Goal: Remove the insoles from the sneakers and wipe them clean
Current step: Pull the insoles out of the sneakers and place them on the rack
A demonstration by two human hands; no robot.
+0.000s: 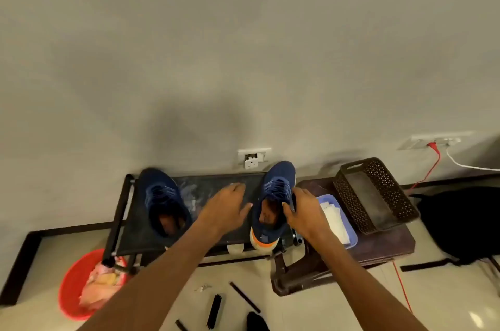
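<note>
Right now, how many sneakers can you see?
2. The left sneaker sits at the left end of the black rack; the right sneaker sits at its right end, held by the right hand, beside the left hand. None seem hidden.

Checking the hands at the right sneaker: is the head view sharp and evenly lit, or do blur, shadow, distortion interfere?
Head view: soft throughout, the left sneaker blurred most; wide-angle distortion bends the skirting and rack; a broad shadow darkens the wall above the rack; the opening of the right sneaker is dim but readable; small glare on the floor, bottom right.
</note>
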